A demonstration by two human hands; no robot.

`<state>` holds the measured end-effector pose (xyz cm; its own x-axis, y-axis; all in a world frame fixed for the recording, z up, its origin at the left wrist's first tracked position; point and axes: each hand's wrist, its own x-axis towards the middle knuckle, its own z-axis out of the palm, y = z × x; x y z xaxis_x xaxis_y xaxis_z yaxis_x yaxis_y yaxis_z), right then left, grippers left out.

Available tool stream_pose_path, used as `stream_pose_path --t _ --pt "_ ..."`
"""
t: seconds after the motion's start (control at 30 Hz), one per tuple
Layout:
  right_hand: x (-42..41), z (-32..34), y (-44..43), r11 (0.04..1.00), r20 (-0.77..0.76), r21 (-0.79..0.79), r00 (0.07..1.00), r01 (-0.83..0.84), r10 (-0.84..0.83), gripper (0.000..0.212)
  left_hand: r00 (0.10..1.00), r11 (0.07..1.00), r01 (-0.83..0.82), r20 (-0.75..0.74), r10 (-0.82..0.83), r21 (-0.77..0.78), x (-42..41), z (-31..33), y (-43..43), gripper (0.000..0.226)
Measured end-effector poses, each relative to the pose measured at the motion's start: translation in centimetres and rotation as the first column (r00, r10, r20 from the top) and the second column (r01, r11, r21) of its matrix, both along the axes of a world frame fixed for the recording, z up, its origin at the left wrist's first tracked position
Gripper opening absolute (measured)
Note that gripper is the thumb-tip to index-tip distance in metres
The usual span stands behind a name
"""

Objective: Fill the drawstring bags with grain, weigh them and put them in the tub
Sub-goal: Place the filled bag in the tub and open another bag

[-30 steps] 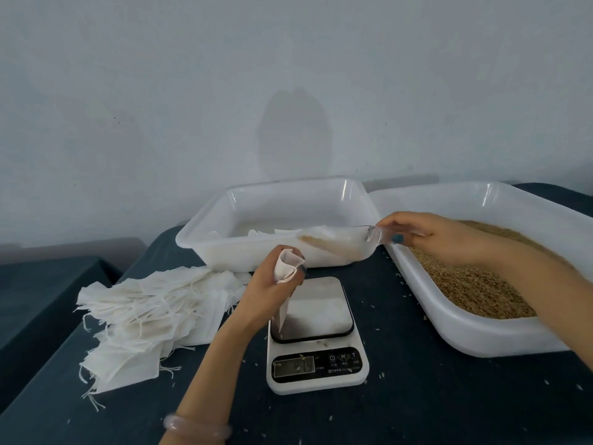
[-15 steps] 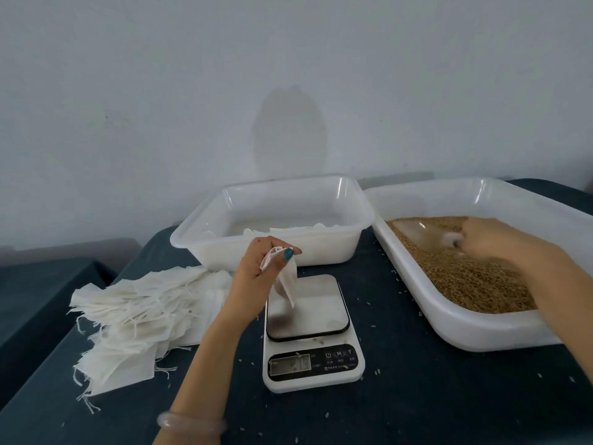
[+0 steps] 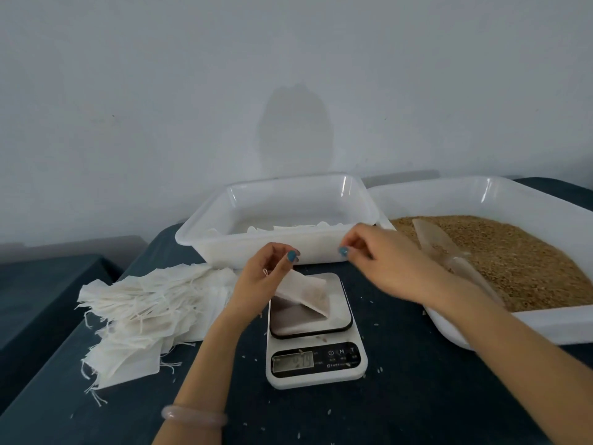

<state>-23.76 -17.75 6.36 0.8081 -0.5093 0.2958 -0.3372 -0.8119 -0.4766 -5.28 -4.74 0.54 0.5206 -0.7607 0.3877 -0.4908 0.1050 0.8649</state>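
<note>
While my left hand [image 3: 261,279] pinches the top of the small white cloth drawstring bag [image 3: 305,292], its lower end rests on the white digital scale [image 3: 301,324]. My right hand [image 3: 382,261] hovers before the white plastic tub [image 3: 224,248]; its grip I cannot tell.

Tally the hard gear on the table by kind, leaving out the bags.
tubs: 2 (tub with bags, grain tub)
scale: 1
scoop: 1
Total: 4
</note>
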Motion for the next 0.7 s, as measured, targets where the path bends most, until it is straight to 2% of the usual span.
stream_pose_path --t 0.07,0.17,0.3,0.43,0.6,0.7 --pt "1.5 -1.6 0.7 0.998 0.044 0.05 0.999 -0.023 0.021 0.003 0.999 1.0 -0.01 -0.04 0.01 -0.013 0.0 0.0 0.1 0.03" --pt "3.2 -4.3 -0.2 0.993 0.094 0.114 0.994 0.038 -0.049 0.011 0.997 0.998 -0.052 -0.063 0.05 -0.042 0.5 -0.1 0.2 0.041" --pt "4.0 -7.5 -2.7 0.956 0.169 0.214 0.957 0.199 -0.237 0.022 0.987 0.986 -0.127 -0.112 0.115 -0.104 1.3 -0.4 0.1 0.045" --pt "3.4 -10.4 -3.8 0.91 0.168 0.276 0.917 0.309 -0.362 0.025 0.96 0.968 -0.24 -0.164 0.225 -0.076 1.9 -0.8 0.1 0.042" --pt "3.1 -11.2 -3.5 0.93 0.18 0.236 0.928 0.282 -0.327 0.025 0.936 0.95 -0.312 -0.178 0.304 -0.019 2.3 -1.1 -0.2 0.034" --pt "2.9 -11.3 -3.6 0.925 0.211 0.275 0.922 0.263 -0.325 0.026 0.935 0.948 -0.319 -0.17 0.312 -0.013 2.3 -1.1 -0.1 0.034"
